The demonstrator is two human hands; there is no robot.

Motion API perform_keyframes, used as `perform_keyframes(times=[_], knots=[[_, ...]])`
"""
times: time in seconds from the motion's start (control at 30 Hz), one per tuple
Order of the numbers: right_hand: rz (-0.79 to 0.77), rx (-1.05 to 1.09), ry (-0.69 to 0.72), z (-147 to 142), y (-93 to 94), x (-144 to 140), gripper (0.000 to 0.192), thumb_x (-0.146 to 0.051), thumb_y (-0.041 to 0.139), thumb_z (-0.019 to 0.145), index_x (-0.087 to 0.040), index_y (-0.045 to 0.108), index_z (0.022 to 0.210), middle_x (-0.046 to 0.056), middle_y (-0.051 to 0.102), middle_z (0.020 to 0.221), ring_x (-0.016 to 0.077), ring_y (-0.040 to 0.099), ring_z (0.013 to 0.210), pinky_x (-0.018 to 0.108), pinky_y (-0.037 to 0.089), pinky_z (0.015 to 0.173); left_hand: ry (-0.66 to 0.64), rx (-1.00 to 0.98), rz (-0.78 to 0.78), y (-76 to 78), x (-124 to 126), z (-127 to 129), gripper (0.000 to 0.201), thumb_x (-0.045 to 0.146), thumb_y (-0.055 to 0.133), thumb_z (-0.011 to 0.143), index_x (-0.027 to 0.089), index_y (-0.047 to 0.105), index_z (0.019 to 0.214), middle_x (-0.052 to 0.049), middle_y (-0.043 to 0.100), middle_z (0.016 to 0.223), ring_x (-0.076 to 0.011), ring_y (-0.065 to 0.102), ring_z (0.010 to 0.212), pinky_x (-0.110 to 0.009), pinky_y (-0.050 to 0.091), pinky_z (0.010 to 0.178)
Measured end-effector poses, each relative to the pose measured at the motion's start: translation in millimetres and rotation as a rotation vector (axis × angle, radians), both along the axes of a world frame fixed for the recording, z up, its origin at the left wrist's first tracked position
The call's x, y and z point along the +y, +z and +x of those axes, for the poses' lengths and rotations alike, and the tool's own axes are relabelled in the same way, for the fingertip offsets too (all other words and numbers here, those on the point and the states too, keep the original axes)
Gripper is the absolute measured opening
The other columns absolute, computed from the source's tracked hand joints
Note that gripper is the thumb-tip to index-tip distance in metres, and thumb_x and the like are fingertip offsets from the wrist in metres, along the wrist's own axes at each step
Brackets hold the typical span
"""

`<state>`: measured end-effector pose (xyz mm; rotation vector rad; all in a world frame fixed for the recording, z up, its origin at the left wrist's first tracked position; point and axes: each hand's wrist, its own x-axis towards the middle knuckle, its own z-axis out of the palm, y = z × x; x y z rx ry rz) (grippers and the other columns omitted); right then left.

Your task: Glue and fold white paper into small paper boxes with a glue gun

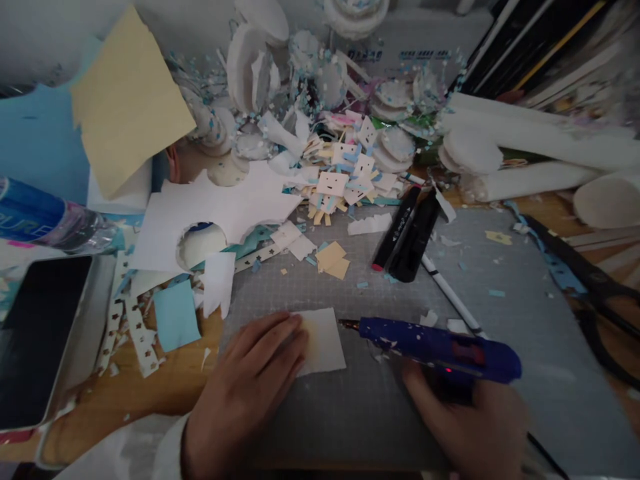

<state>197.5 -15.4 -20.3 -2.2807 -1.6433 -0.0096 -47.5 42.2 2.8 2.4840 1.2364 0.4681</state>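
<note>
I'm pinning paper (pixel 329 340) under my flat left hand (pixel 250 383), gripping glue gun (pixel 425 345) in right hand (pixel 473 420); probably lining up, next needing steady nozzle (pixel 351 325).

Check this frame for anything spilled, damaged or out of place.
The white sheet beyond the left hand looks cut up, with a round hole and ragged edges. Paper scraps litter the gray cutting mat, and the blue glue gun in the right hand is white-flecked.

The table (pixel 150 393) is of wood, and a grey mat (pixel 530 267) covers part of it. On this mat lie two black markers (pixel 397 230), a white paper (pixel 327 340) and small scraps (pixel 497 293). Scissors (pixel 595 277) lie near its right edge.
</note>
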Motion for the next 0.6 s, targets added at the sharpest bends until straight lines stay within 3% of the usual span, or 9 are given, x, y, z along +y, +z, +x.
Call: perform_keyframes(times=[0.3,0.6], knots=[[-0.012,-0.054,0.004,0.4,0.5,0.9,0.046,-0.061,0.052,0.078,-0.018,0.065,0.084,0.005,0.061,0.056,0.027,0.064,0.055,0.031,0.042,0.045,-0.012,-0.041,-0.01,-11.1,-3.4,-7.4,0.031,0.02,0.037,0.099,0.021,0.06,0.118,-0.005,0.065,0.122,-0.0202,0.058,0.118,-0.038,0.055,0.097],[-0.002,-0.021,0.049,6.4,-1.3,3.8,0.041,-0.06,0.061,0.07,-0.02,0.065,0.075,0.002,0.062,0.053,0.0203,0.057,0.04,0.027,0.037,0.037,0.002,-0.1,-0.045,-15.7,-7.6,-6.3,0.031,0.019,0.034,0.1,0.019,0.06,0.117,-0.007,0.063,0.125,-0.019,0.055,0.122,-0.036,0.053,0.101]])
